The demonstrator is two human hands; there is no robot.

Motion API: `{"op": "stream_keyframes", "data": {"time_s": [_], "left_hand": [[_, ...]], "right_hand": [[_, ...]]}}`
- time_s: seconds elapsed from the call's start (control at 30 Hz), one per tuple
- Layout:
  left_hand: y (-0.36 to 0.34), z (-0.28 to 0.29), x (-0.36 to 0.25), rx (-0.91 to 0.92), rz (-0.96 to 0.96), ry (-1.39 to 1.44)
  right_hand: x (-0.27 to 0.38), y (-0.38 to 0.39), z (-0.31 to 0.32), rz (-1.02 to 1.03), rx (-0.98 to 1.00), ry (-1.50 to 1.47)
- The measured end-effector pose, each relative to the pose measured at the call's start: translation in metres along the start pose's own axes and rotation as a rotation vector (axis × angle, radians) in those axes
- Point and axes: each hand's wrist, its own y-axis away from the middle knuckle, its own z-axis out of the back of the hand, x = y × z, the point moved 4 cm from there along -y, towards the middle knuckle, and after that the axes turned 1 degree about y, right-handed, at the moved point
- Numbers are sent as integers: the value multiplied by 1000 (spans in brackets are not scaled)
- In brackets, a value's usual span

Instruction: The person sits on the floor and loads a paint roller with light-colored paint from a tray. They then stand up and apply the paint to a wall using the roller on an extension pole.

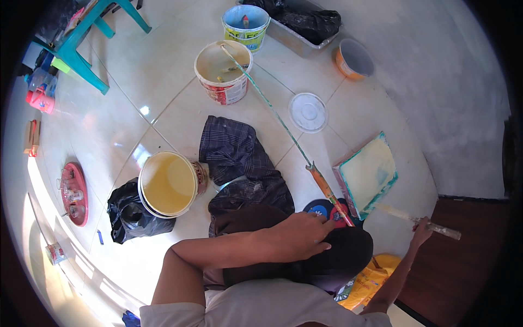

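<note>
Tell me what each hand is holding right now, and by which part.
The right hand grips a paint-smeared stick near its middle, beside the paint tray. The left hand holds nothing; it rests flat on a dark cloth-covered knee.

A white paint bucket (223, 72) on the floor tiles wears a red label band around its lower wall. Behind it, a smaller blue-rimmed bucket (245, 25) carries a green and yellow label. At the lower right lies a crumpled yellow bag (366, 285) with dark print, partly hidden. A small tin (55, 253) with a pale and red label lies at the far left.
</note>
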Motion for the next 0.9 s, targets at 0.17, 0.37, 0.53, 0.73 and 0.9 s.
{"op": "stream_keyframes", "data": {"time_s": [0.17,0.37,0.53,0.73,0.9], "left_hand": [[5,6,8,-13,-50,55],[12,10,10,89,-32,47],[7,3,11,139,-31,64],[6,-3,14,171,20,109],[10,-7,12,134,-6,80]], "right_hand": [[-63,21,13,-216,-114,70],[-68,51,32,-232,-227,96],[-93,46,50,-380,-185,-103],[-87,42,13,-675,-10,-835],[75,49,-98,-628,247,-952]]}}
